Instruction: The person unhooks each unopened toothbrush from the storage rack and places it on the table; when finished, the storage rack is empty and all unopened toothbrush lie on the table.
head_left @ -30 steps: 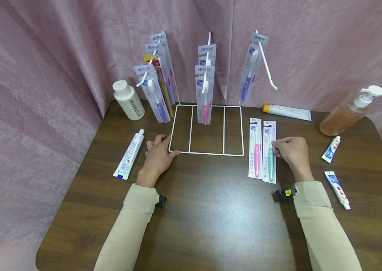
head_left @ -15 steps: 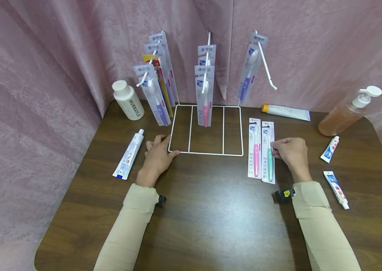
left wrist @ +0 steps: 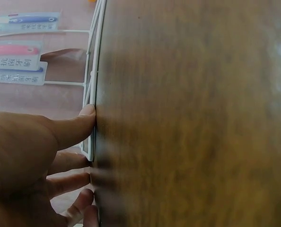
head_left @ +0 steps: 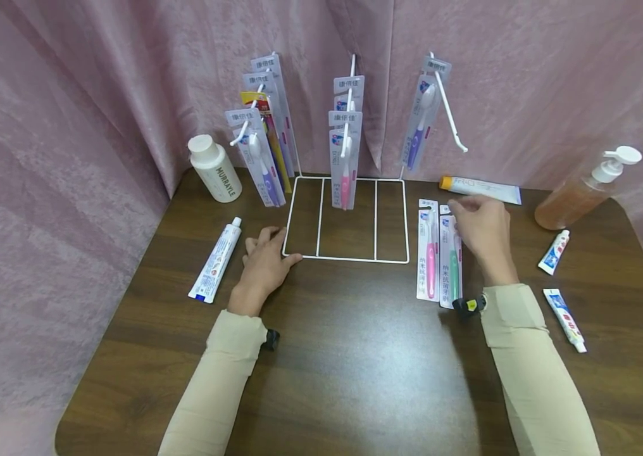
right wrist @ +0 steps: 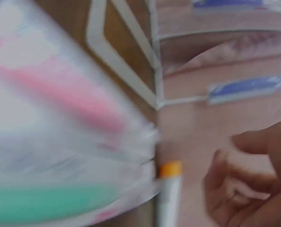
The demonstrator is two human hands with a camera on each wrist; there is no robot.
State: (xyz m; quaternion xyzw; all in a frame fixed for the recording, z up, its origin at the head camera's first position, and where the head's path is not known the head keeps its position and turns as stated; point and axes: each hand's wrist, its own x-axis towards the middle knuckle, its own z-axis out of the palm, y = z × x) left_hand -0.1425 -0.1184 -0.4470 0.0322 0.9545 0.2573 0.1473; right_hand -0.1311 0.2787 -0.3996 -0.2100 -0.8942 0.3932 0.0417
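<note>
My left hand rests at the left front corner of a white wire display rack, thumb against its base wire and fingers spread on the table. To the right, my right hand hovers over the top end of a packaged green toothbrush, hiding part of that card. In the right wrist view its thumb and bent fingers stand apart with nothing between them. A packaged pink toothbrush lies close alongside the green one, left of it.
Packaged toothbrushes hang from the rack's hooks. A white bottle and toothpaste tube are at left. An orange-capped tube, pump bottle and two small tubes are at right. A pink curtain hangs behind.
My right hand has let go of the green toothbrush package's edge and moved away from me to its top end. The left hand stays at the rack; the hanging packages sway slightly.
</note>
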